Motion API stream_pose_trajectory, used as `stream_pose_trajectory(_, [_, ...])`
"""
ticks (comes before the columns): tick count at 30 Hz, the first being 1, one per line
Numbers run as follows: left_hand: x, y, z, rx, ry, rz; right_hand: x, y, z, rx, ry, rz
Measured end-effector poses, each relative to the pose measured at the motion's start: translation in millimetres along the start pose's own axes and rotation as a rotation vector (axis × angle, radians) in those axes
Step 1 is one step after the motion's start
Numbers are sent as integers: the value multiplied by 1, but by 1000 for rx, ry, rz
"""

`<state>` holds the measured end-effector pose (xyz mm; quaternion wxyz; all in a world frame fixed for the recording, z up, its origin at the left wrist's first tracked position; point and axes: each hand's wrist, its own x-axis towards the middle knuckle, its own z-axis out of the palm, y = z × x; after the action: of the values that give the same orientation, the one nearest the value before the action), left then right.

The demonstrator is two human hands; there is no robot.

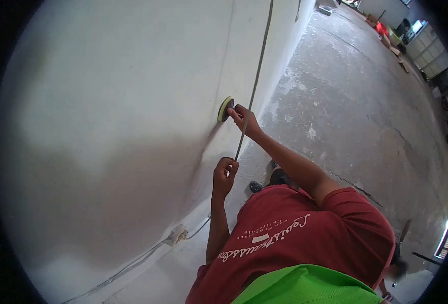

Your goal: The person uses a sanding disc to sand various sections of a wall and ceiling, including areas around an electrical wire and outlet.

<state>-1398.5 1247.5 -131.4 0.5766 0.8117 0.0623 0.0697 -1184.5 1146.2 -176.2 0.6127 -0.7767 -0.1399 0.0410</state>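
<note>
My right hand (246, 121) grips a round dark pad with a yellow rim (226, 109), fingers on its dark back, its yellow side facing the white wall (133, 101). A long thin grey rod (258, 71) runs down from the top of the view and crosses in front of my right wrist. Its lower end meets the curled fingertips of my left hand (224, 175), which pinch it just below the right hand.
A cable (127, 268) runs along the wall's foot to a small box (176, 235). Worn concrete floor (335, 111) stretches right. Various items, including a red one (381, 29), stand far off. Another person (397, 268) shows partly at lower right. Bright green material (305, 286) fills the bottom.
</note>
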Motion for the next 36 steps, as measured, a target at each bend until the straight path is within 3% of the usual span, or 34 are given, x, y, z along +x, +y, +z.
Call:
stream_pose_trajectory(4, [-5, -9, -4, 0, 9, -9, 0, 11, 1, 18, 143, 168])
stream_pose_trajectory(6, [-4, -5, -5, 32, 1, -5, -6, 0, 6, -82, 114, 70])
stream_pose_trajectory(7, [-5, -11, -6, -4, -6, -23, -17, -8, 10, 10, 103, -70])
stream_pose_trajectory(8, [-6, -10, -6, -8, -14, -16, -18, -13, 5, -142, -9, -88])
stream_pose_trajectory(11, [-4, -7, -7, 56, -10, -55, -10, -1, 10, -82, 45, -39])
stream_pose_trajectory(13, [-5, -4, -4, 52, -4, -35, -4, 5, 14, 35, 157, 156])
stream_pose_trajectory(14, [-5, -3, -4, 53, 6, -18, -7, 0, 17, 37, 163, 155])
stream_pose_trajectory(16, [-3, -5, -5, 20, -4, -35, -21, -22, 18, 67, 156, -64])
stream_pose_trajectory(17, [-4, -6, -4, -16, -13, -59, -27, -38, 9, -83, 83, -99])
stream_pose_trajectory(20, [-5, -10, -3, 3, -35, -73, -21, -25, 4, -114, 67, -210])
stream_pose_trajectory(21, [-4, -10, -3, 2, -42, -70, -16, -16, 6, 30, 100, -138])
stream_pose_trajectory(24, [-7, -10, -6, 14, -52, -27, -12, -30, -12, -97, 32, 46])
stream_pose_trajectory(28, [-6, -2, -1, 11, -44, -58, -25, -51, -16, -205, -29, -245])
stream_pose_trajectory(30, [-9, -9, 1, -21, -38, -52, -18, -43, -19, -275, -74, -211])
stream_pose_trajectory(32, [-9, -11, -1, -28, -42, -46, -9, -28, -8, -1, 66, -78])
stream_pose_trajectory(35, [-6, -9, 2, -31, -42, -49, -18, -45, -2, -131, 70, -45])
stream_pose_trajectory(36, [-5, -7, 3, -40, -55, -57, -27, -57, -4, -92, 69, -151])
